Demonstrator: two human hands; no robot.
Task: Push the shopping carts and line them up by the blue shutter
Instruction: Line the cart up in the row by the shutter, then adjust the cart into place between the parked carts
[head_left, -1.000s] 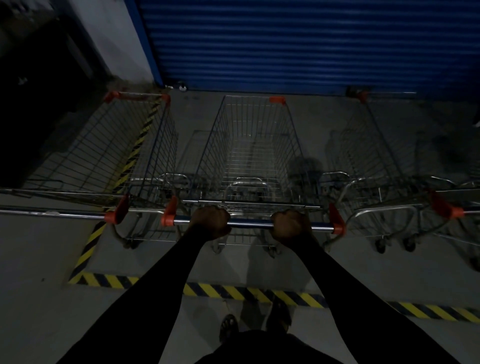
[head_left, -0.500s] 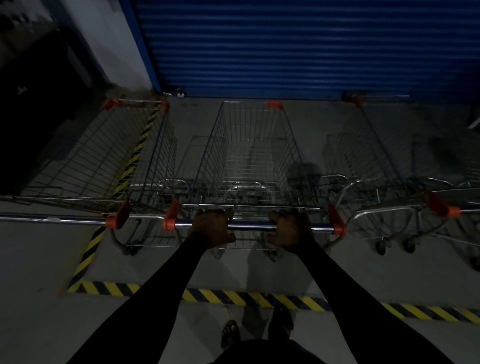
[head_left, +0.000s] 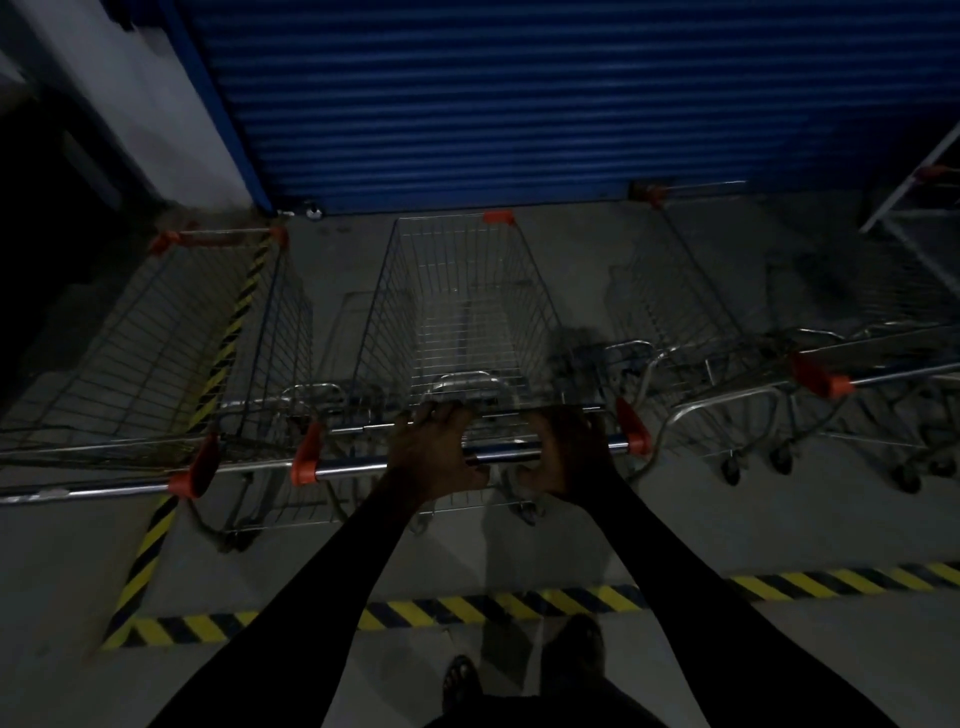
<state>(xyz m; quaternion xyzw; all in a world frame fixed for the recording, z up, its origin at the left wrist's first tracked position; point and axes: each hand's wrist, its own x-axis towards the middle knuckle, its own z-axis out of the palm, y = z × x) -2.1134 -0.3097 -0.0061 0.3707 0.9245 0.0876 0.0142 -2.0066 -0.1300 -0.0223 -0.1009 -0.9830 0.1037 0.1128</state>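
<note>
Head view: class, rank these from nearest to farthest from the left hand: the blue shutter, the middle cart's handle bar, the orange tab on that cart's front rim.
1. The handle bar, directly under the left hand.
2. The orange tab, ahead, at the far front end.
3. The blue shutter, beyond the tab, at the back.

The left hand (head_left: 431, 452) and right hand (head_left: 563, 454) cover the central stretch of the chrome handle bar (head_left: 353, 470) of the middle wire shopping cart (head_left: 462, 312). The right hand is a dark smear, so its grip cannot be read. Left of that cart, the neighbouring wire cart (head_left: 156, 353) has its handle cut off at the edge of view. Right of that cart, the shadowed wire cart (head_left: 691, 312) is barely traceable, and the white metal frame (head_left: 904, 208) beyond it is cut off too. Ahead-left of the middle cart, a small round object (head_left: 313, 212) is too tiny to name.
</note>
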